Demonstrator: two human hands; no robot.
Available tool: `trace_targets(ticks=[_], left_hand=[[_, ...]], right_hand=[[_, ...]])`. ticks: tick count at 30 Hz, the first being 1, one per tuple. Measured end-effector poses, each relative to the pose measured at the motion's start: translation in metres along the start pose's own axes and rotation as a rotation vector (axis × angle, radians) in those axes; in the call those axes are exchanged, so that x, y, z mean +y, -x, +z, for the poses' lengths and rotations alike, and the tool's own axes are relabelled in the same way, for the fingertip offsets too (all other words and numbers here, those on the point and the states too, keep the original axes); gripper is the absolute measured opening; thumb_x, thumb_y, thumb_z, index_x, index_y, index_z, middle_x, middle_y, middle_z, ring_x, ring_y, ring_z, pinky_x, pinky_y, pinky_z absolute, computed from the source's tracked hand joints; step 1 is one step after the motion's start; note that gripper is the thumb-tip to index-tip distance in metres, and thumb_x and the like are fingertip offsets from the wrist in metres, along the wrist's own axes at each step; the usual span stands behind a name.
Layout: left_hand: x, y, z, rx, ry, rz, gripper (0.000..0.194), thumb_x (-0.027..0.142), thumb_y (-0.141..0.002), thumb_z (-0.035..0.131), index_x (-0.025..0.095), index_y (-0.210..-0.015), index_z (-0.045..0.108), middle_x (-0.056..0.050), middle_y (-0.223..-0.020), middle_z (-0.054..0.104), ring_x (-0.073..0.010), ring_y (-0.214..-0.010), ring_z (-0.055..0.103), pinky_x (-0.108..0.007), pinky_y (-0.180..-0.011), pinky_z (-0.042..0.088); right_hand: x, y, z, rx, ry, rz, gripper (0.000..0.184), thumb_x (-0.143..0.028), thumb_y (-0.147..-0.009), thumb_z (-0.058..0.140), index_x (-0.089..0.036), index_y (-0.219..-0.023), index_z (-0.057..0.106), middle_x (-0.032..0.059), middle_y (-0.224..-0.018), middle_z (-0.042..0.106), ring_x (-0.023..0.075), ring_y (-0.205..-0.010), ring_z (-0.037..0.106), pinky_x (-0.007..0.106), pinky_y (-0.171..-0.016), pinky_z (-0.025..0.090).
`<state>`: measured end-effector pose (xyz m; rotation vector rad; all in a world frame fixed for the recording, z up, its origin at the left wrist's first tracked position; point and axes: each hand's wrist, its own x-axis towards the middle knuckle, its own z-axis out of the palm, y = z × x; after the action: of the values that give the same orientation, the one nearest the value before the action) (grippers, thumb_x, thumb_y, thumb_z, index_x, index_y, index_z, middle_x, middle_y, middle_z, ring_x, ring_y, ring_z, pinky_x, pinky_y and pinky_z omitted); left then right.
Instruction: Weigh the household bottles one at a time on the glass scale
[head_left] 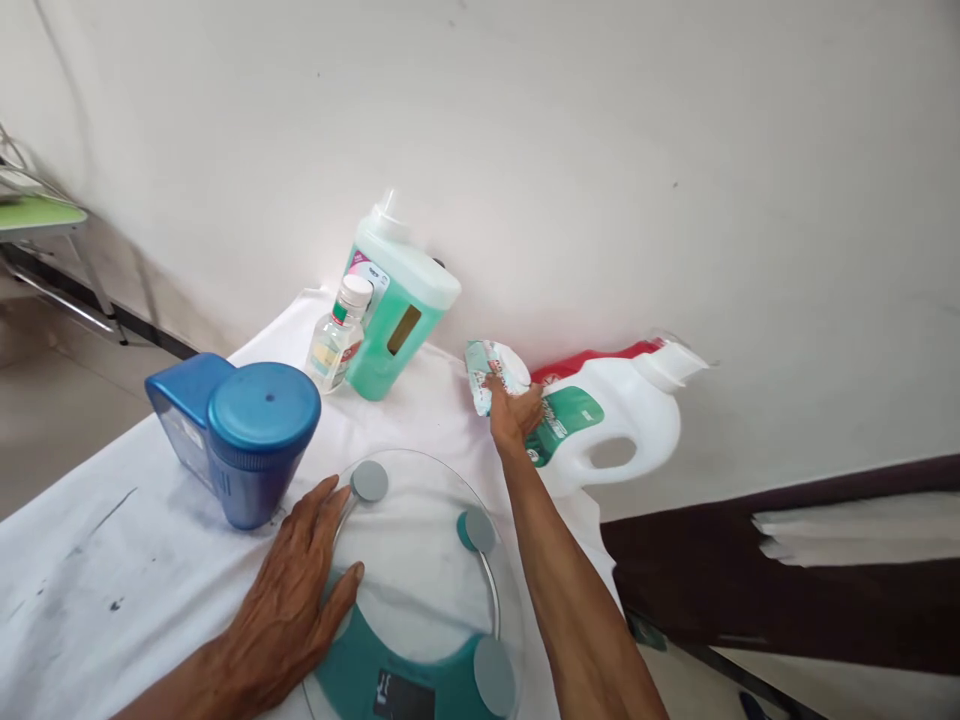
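My left hand (300, 590) lies with its fingers spread at the left edge of a round glass bathroom scale (420, 560), thumb over the glass. Farther off, my right hand (516, 408) is closed on a white and pale green soft packet (481, 372), which looks like a wipes pack. Right beside that hand stands a white jug (630, 410) with a green label and a handle. Part of a red bottle (592, 358) shows behind the jug. The scale's dark display (405, 697) is near the bottom of the view.
A blue container (262, 420) stands left of the scale. Behind it are a small clear bottle (337, 335) with a white cap and a large green liquid bottle (397, 310). A white cloth (142, 530) covers the table against the wall (600, 150). A green-topped table (41, 213) is far left.
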<state>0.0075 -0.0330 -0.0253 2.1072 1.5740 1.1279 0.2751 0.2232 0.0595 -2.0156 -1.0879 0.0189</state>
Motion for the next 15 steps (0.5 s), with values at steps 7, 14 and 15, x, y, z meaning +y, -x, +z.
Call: trace_targets(ticks=[7, 14, 15], left_hand=[[0.0, 0.003, 0.002, 0.003, -0.039, 0.004, 0.074, 0.03, -0.107, 0.048, 0.027, -0.17, 0.01, -0.014, -0.173, 0.029, -0.0344, -0.156, 0.038, -0.056, -0.121, 0.046], [0.0, 0.005, 0.002, -0.028, 0.009, -0.015, 0.076, 0.033, -0.105, 0.05, 0.03, -0.17, 0.01, -0.014, -0.173, 0.029, -0.0376, -0.156, 0.037, -0.06, -0.121, 0.045], [0.0, 0.005, 0.001, -0.028, 0.014, -0.021, 0.076, 0.033, -0.105, 0.05, 0.031, -0.17, 0.01, -0.014, -0.173, 0.029, -0.0381, -0.156, 0.037, -0.061, -0.121, 0.045]], right_hand=[[0.013, 0.005, 0.052, -0.034, 0.143, -0.215, 0.072, -0.03, -0.085, 0.058, -0.002, -0.15, 0.042, 0.0311, -0.163, 0.034, 0.0415, -0.156, 0.025, 0.058, -0.125, 0.018], [-0.045, 0.028, 0.01, -0.174, -0.268, -0.476, 0.072, -0.069, -0.086, 0.062, -0.015, -0.135, 0.058, 0.0227, -0.148, 0.055, 0.0354, -0.142, 0.045, 0.056, -0.117, 0.036], [-0.06, 0.036, 0.005, -0.302, -0.451, -0.469, 0.067, -0.073, -0.089, 0.057, -0.019, -0.128, 0.061, 0.0163, -0.134, 0.064, 0.0297, -0.13, 0.056, 0.049, -0.111, 0.044]])
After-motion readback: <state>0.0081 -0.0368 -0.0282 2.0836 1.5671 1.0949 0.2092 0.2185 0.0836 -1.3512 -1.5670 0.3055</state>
